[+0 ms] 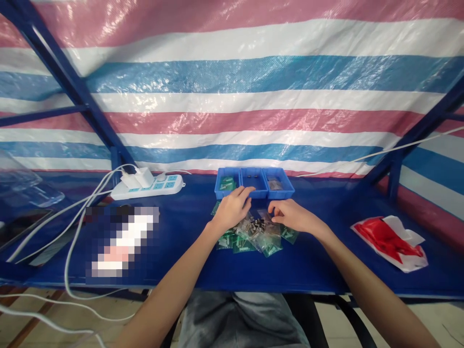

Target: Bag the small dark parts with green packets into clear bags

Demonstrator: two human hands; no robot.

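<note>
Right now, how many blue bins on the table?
3, in a row at the back of the table: left bin, middle bin, right bin. None seems hidden.

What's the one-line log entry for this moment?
left hand on pile of small clear plastic bags; right hand at same pile; grips unclear; three blue plastic trays behind

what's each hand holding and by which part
Right hand pinches a small clear bag by its top edge; left hand lies on the pile of bags, hold unclear.
</note>
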